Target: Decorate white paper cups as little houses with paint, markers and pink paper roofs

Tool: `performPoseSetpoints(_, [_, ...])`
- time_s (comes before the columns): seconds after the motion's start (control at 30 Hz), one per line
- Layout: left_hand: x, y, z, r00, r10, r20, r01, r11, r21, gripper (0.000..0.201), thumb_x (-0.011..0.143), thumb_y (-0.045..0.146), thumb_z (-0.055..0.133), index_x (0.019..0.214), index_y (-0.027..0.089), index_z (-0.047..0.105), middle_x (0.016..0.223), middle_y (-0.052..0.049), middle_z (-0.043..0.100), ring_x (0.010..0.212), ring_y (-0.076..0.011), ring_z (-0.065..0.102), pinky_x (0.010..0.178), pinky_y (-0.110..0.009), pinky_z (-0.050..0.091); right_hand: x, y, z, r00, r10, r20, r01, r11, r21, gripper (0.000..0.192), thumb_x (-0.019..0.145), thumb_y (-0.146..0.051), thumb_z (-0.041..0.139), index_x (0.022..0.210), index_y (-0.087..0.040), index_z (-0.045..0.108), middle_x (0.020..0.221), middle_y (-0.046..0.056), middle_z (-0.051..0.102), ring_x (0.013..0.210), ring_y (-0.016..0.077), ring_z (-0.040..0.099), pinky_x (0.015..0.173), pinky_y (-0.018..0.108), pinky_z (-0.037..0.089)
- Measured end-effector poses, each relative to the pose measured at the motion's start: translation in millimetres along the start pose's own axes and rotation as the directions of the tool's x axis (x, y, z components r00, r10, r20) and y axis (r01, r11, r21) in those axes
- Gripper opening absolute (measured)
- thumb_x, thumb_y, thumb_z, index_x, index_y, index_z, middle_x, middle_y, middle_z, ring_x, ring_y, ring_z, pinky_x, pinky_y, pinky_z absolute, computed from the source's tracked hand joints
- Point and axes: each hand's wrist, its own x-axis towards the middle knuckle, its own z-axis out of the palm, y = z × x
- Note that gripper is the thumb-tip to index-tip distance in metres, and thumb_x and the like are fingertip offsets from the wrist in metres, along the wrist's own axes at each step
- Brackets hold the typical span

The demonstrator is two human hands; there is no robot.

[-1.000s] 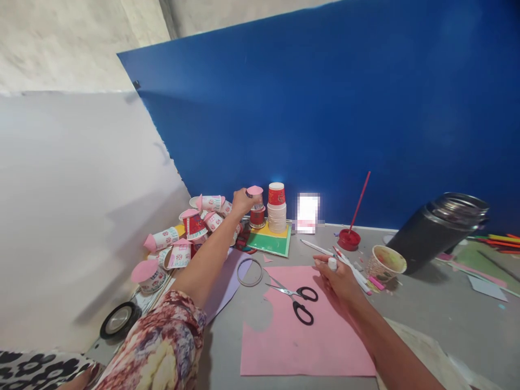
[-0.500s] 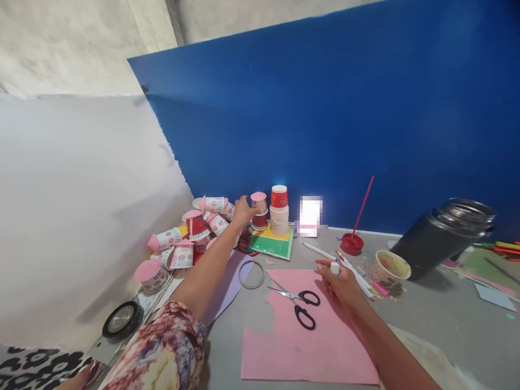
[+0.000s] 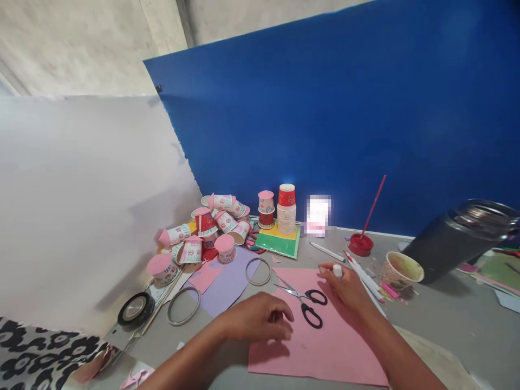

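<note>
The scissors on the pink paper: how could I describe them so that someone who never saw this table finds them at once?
Start at the big pink paper sheet lying on the grey table in front of the blue board. The scissors lie on its upper part, between the left hand and the right hand. They are the only tool with black loop handles and open silver blades, which point toward the metal ring.

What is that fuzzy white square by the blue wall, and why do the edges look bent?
Head view: the white patch beside the stacked cups is blocked into pixels, hiding detail; the blue board slants and the dark container leans, showing wide-lens distortion; soft shadows fall left.
</note>
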Motion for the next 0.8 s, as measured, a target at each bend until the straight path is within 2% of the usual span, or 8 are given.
performPoseSetpoints(0.1, [-9,5,16.0,0.999,0.024,-0.029,-0.021,0.993,0.113,0.035,0.081,0.035,0.073,0.112,0.022,0.078,0.085,-0.001,0.071,0.073,-0.0156,0.06,0.063,-0.023,0.04,-3,-6,2,0.998,-0.007,0.066,0.018,0.986,-0.163,0.031,0.079,-0.046,0.069,0.088,-0.017,0.077,0.09,0.012,0.077,0.085,0.0276,0.072,0.073,0.035,0.056])
performPoseSetpoints(0.2, [-12,5,28.1,0.997,0.007,-0.081,0.01,0.977,0.211,0.037,0.081,0.03,0.069,0.116,0.023,0.077,0.097,-0.004,0.075,0.081,-0.0179,0.063,0.071,-0.025,0.044,-6,-6,4,0.991,-0.015,0.131,0.042,0.978,-0.206,0.036,0.085,-0.048,0.062,0.095,-0.016,0.075,0.09,0.011,0.078,0.082,0.0259,0.073,0.072,0.034,0.056])
performPoseSetpoints(0.27, [-13,4,32.2,0.998,0.004,-0.068,0.013,0.969,0.247,0.037,0.08,0.03,0.07,0.116,0.023,0.076,0.101,-0.004,0.075,0.084,-0.0195,0.065,0.074,-0.026,0.045,-7,-4,4,0.983,-0.025,0.183,0.071,0.966,-0.25,0.035,0.085,-0.047,0.06,0.097,-0.017,0.073,0.088,0.009,0.078,0.08,0.0254,0.073,0.071,0.033,0.054])
performPoseSetpoints(0.47, [-13,5,28.6,1.0,-0.013,-0.014,0.017,0.962,0.274,0.034,0.082,0.033,0.068,0.114,0.023,0.075,0.106,-0.006,0.076,0.089,-0.0217,0.068,0.076,-0.027,0.049,-6,-1,1,0.941,-0.034,0.337,0.202,0.855,-0.478,0.019,0.084,-0.039,0.061,0.078,-0.022,0.066,0.081,0.005,0.076,0.078,0.0234,0.068,0.07,0.031,0.044])
performPoseSetpoints(0.57, [-11,6,27.0,0.998,-0.023,-0.052,0.038,0.946,0.322,0.035,0.085,0.031,0.064,0.117,0.022,0.073,0.111,-0.007,0.076,0.095,-0.0237,0.07,0.081,-0.029,0.049,-7,-4,1,0.925,-0.03,0.379,0.26,0.778,-0.572,0.016,0.084,-0.036,0.062,0.078,-0.022,0.065,0.086,0.005,0.076,0.081,0.0226,0.065,0.07,0.03,0.038])
performPoseSetpoints(0.73, [-7,1,26.3,0.997,-0.004,-0.074,0.031,0.928,0.372,0.025,0.087,0.027,0.062,0.11,0.022,0.073,0.106,-0.006,0.076,0.093,-0.0233,0.07,0.08,-0.03,0.05,-10,-13,1,0.893,0.017,0.45,0.315,0.691,-0.651,0.014,0.085,-0.033,0.064,0.077,-0.022,0.063,0.081,0.002,0.073,0.074,0.0183,0.061,0.063,0.027,0.03])
performPoseSetpoints(0.8, [-5,-5,23.4,0.99,0.026,-0.141,0.03,0.925,0.38,0.025,0.09,0.027,0.062,0.113,0.023,0.071,0.11,-0.006,0.074,0.099,-0.0233,0.069,0.086,-0.031,0.051,-12,-18,0,0.886,0.034,0.462,0.325,0.666,-0.672,0.017,0.084,-0.036,0.067,0.077,-0.022,0.062,0.081,0.001,0.072,0.074,0.0175,0.06,0.062,0.027,0.028])
